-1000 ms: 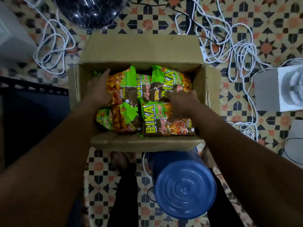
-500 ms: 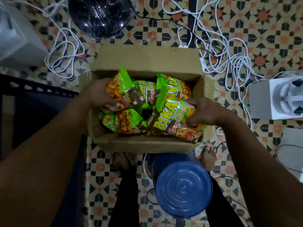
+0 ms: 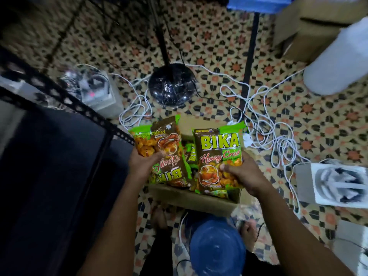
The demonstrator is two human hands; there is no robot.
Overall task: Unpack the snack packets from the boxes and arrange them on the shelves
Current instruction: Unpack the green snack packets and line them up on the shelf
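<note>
Patterned floor tiles [image 3: 219, 46] in orange, black and cream fill the room, and an open brown cardboard box [image 3: 191, 198] stands on them in front of the person. Inside the box some green and brown snack packets [image 3: 190, 156] lie between the two raised ones.

The left hand [image 3: 143, 164] grips a green and brown snack packet with upside-down print [image 3: 167, 154], thumb curled on its front, and holds it above the left part of the box. The right hand [image 3: 243, 174] grips an upright green and brown BIKA Honey Crab packet [image 3: 217, 156] by its lower right side, thumb pressed on the front, over the right part of the box.

A dark metal shelf frame with holes [image 3: 79, 108] stands at the left, close to the left packet. White tangled cables [image 3: 268, 134] lie behind and right of the box. A round black fan base [image 3: 171, 86] stands farther back. A round blue plastic lid [image 3: 217, 250] is near the person's bare feet. A white printed carton [image 3: 338, 184] lies at the right.
</note>
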